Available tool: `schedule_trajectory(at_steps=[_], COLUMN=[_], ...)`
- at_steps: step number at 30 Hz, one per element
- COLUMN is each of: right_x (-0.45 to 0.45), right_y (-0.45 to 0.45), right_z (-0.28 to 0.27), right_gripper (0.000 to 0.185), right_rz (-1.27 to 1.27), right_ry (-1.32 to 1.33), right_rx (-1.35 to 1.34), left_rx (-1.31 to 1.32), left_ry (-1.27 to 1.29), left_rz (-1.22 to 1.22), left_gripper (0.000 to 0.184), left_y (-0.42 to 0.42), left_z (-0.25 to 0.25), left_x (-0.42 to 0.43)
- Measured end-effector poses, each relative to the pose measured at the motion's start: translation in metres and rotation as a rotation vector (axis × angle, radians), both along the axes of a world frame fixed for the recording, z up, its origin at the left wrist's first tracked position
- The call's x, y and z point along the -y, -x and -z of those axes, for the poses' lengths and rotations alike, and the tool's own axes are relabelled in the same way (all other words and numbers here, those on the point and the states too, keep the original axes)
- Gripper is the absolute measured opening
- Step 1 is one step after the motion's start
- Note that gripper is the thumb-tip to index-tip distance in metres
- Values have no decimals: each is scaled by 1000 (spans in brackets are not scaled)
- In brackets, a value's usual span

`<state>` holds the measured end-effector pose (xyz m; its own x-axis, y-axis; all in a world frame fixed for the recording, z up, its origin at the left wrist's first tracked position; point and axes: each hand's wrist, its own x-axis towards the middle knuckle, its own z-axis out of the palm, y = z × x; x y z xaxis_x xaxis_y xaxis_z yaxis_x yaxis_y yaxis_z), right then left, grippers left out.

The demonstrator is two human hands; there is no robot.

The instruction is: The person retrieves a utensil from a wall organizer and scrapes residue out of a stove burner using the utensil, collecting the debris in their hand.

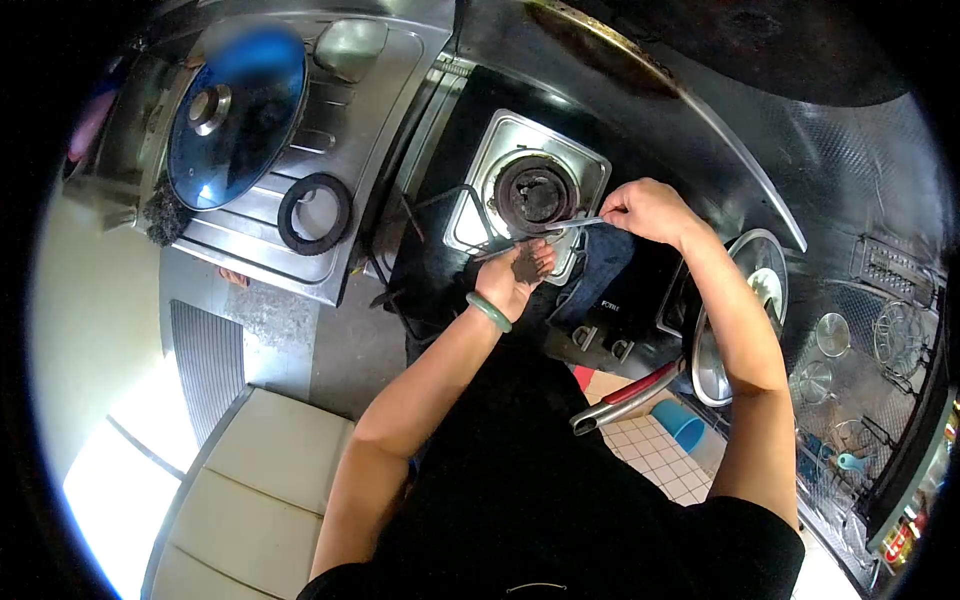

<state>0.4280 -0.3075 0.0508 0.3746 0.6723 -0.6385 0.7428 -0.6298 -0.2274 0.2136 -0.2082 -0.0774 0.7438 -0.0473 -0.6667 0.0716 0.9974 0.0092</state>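
My right hand pinches a thin light-coloured tool, whose far end lies at the near rim of the round, dirty burner. Below the burner, my left hand is turned palm up with a small heap of dark debris on the palm and fingers. A green bangle circles the left wrist. The burner sits in a square metal tray on the black stove. A dark cloth lies beside the tray, under the right hand.
Left of the stove, a steel drainboard holds a black ring and a large blue glass lid. A lidded pan with a red handle stands at the right. A blue bucket is on the floor.
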Motion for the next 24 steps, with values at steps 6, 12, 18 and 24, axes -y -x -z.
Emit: schedule_trajectory(at_steps=[6,12,18,24], right_x=[-3,-1,4,9], right_y=[5,11,4,-5], right_z=[14,17,37,53], right_gripper=[19,19,17,19], right_rz=[54,26,230,356], right_ry=[32,-43,10,13], right_rx=[-35,-62,-360,-575], left_rx=[-8,-16,12,-32], left_ry=[-15,-36,-10,-18], left_rz=[22,40,18,45], left_gripper=[32,34,35,37], left_y=[0,-1,1,-2], left_z=[-6,-3,-2,-2], left_x=[-2,-1,0,0])
